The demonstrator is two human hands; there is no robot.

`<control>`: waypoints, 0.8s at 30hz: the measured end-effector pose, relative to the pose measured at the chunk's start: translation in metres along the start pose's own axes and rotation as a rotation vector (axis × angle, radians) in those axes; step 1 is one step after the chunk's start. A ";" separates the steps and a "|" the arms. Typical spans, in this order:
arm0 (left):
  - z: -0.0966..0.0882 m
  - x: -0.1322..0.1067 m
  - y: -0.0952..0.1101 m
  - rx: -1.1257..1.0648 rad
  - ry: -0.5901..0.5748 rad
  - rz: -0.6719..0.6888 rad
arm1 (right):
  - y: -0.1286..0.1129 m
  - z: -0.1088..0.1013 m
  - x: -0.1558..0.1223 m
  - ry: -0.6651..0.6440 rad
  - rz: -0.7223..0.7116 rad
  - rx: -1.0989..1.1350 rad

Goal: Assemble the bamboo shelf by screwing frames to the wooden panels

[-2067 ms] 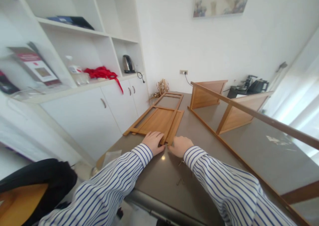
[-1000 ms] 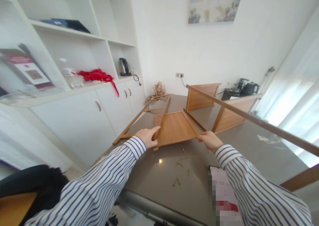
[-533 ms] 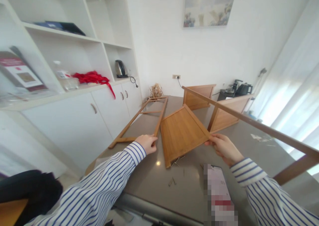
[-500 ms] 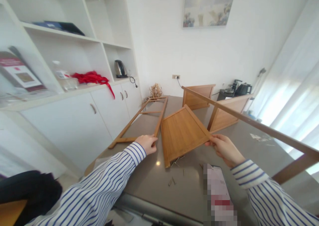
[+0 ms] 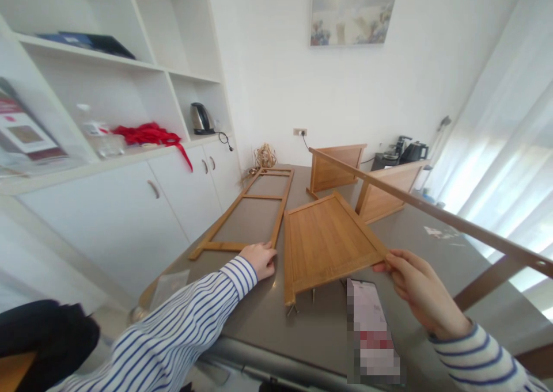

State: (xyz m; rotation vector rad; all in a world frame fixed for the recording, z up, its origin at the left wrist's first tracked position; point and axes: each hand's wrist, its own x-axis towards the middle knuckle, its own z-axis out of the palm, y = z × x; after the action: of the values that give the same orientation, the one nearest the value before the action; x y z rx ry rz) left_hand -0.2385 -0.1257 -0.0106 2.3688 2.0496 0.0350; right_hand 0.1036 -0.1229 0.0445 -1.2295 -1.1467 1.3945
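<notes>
My left hand (image 5: 261,259) is closed around the near end of the right rail of a ladder-like wooden frame (image 5: 227,246), which lies along the left of the table. With thumb and fingers, my right hand (image 5: 415,288) pinches the near right corner of a wooden panel (image 5: 330,239) with raised edge strips. The panel slants, its right side lifted. Below its near edge, a few screws (image 5: 292,309) show on the table, partly covered by the panel. A phone (image 5: 374,328) with a blurred screen lies between the panel and my right forearm.
A second wooden frame (image 5: 410,199) with panels stands on the right, its long rail crossing above the grey table (image 5: 254,334). A clear plastic bag (image 5: 170,285) lies at the left edge. Black appliances (image 5: 413,152) stand at the back right; white cabinets (image 5: 108,202) line the left.
My right hand has moved right and nearer with the panel, which now covers more of the screws. The wooden frame's near end under my left hand sits slightly lower. The view has shifted a little.
</notes>
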 end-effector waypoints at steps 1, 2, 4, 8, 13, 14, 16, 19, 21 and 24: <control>0.000 0.000 0.001 0.013 -0.005 0.007 | 0.002 -0.003 -0.004 -0.001 0.005 0.011; -0.001 -0.001 0.003 0.029 -0.009 0.013 | 0.003 -0.006 -0.008 -0.001 0.012 0.019; -0.001 -0.002 0.005 0.047 -0.013 0.020 | 0.007 -0.012 -0.016 -0.003 0.026 0.032; -0.001 -0.005 0.011 0.011 0.001 0.020 | 0.014 -0.025 -0.031 -0.018 0.046 0.083; 0.002 -0.007 0.013 -0.094 0.063 0.037 | 0.025 -0.036 -0.048 -0.023 0.062 0.185; 0.002 -0.008 0.012 -0.116 0.076 0.038 | 0.027 -0.037 -0.052 -0.023 0.065 0.200; 0.004 -0.009 0.012 -0.164 0.100 0.041 | 0.031 -0.040 -0.059 -0.011 0.074 0.232; 0.008 -0.010 0.011 -0.272 0.135 0.072 | 0.037 -0.043 -0.069 0.020 0.098 0.276; 0.009 -0.010 0.012 -0.398 0.164 0.084 | 0.038 -0.045 -0.075 0.032 0.103 0.291; -0.001 -0.010 0.014 -0.696 0.239 -0.016 | 0.032 -0.046 -0.081 0.030 0.076 0.287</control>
State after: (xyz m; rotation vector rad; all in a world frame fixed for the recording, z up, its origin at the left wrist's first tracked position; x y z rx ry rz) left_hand -0.2264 -0.1376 -0.0095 1.9666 1.7275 0.9057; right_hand 0.1533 -0.2040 0.0204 -1.0931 -0.8518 1.5320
